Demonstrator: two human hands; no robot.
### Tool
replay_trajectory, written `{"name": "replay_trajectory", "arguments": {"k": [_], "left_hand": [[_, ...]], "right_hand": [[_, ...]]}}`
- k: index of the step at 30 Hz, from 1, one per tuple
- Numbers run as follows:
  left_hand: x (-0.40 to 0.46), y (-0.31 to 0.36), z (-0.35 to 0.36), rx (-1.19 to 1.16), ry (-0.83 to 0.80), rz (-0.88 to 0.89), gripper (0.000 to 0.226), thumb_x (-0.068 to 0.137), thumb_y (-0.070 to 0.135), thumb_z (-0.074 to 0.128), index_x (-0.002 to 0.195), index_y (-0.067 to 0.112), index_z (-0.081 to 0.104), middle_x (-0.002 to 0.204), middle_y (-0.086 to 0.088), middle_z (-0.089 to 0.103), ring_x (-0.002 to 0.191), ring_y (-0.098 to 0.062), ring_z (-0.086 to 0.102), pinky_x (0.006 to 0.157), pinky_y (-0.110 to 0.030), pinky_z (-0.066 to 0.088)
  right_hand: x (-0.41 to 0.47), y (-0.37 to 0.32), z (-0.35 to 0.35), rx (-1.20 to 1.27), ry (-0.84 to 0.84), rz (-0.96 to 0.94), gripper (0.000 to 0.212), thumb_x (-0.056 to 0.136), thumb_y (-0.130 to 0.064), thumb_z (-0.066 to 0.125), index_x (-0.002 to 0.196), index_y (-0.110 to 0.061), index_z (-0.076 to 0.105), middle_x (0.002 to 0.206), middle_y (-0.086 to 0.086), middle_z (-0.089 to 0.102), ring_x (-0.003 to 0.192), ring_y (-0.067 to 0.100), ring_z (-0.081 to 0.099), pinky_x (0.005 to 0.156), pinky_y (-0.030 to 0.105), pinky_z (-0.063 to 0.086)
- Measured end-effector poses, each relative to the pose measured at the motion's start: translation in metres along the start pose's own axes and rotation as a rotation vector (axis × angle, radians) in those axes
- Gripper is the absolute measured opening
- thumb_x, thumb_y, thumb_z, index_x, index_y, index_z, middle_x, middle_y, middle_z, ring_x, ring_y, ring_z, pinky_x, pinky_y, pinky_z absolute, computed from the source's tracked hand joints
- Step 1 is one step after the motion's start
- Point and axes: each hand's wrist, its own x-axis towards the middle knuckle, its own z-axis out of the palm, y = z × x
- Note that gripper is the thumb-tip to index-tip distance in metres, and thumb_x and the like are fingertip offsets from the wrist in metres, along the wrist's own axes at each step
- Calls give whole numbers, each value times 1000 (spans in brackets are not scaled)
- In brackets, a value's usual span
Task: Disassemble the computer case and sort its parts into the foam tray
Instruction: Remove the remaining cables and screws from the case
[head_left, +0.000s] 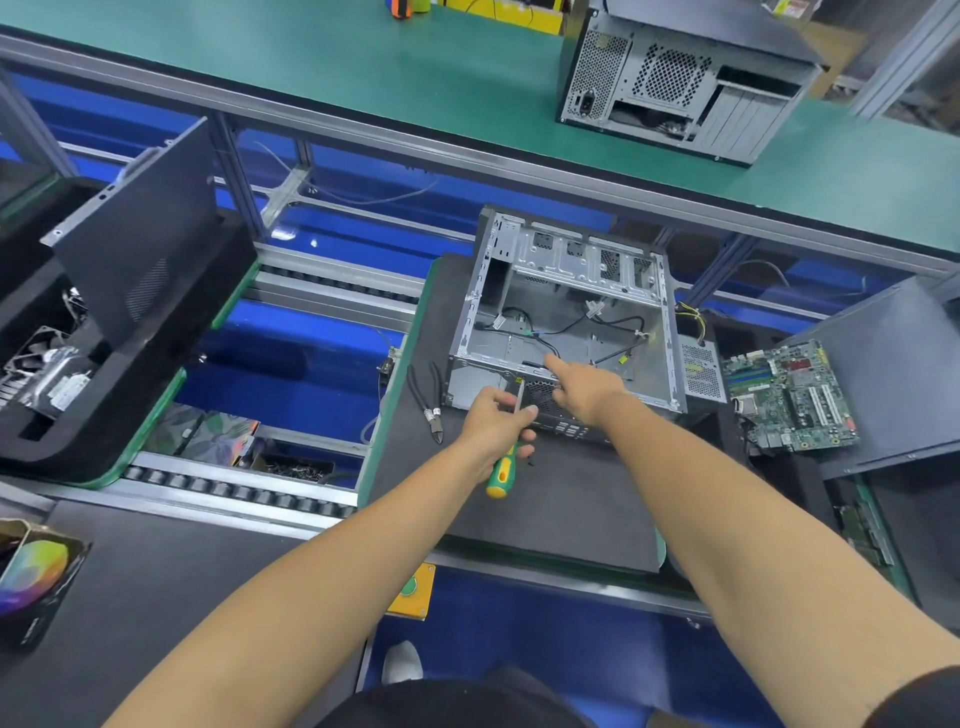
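From your head view, the open computer case (566, 322) lies on a dark mat (545, 499) in the middle of the bench, its open side facing up, with loose black cables (566, 325) trailing across its bare metal floor. Your left hand (493, 421) sits at the case's near wall, fingers curled round a screwdriver (503, 470) with a green and yellow handle; the shaft rises toward the case's near edge. Your right hand (587, 392) reaches over that same near edge, index finger stretched out into the case and the other fingers bent under; whether they pinch anything you cannot tell.

Just left of the case, a pair of cutting pliers (428, 402) lies on the mat. To the right, a green motherboard (789, 397) rests against a dark panel (893, 374), and a perforated power supply (701, 366) sits just beside the case's right wall.

Far left, the foam tray (119, 395) holds a dark side panel (140, 244) standing tilted, with a fan (36, 348) in a compartment near it. On the far green bench stands a second computer case (680, 83), upright.
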Motion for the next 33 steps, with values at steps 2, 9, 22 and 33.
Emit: {"name": "replay_trajectory", "arguments": {"k": [2, 9, 22, 33], "left_hand": [[3, 1, -1, -21, 20, 3, 19, 101, 11, 63, 115, 9, 50, 102, -12, 62, 62, -16, 72, 54, -31, 61], [3, 0, 0, 73, 29, 37, 11, 104, 14, 58, 114, 9, 53, 89, -9, 63, 68, -20, 73, 48, -26, 53], [5, -3, 13, 118, 25, 49, 28, 110, 15, 32, 127, 5, 52, 84, -12, 71, 80, -25, 71, 55, -31, 54], [22, 9, 19, 93, 38, 51, 11, 108, 27, 47, 111, 17, 45, 78, -7, 62, 40, -13, 53, 39, -24, 43]], "right_hand": [[0, 0, 0, -3, 0, -3, 23, 103, -21, 47, 123, -17, 37, 108, 14, 61, 94, 35, 60, 69, 39, 42], [1, 1, 1, -4, 1, 1, 27, 103, -22, 46, 128, -18, 37, 110, 14, 60, 97, 36, 61, 70, 40, 44], [3, 2, 3, -6, 13, -4, 28, 103, -23, 47, 128, -18, 37, 110, 13, 60, 98, 36, 60, 69, 39, 42], [3, 3, 4, -2, 20, -11, 31, 103, -23, 48, 131, -20, 37, 111, 13, 61, 97, 35, 60, 67, 39, 40]]}}
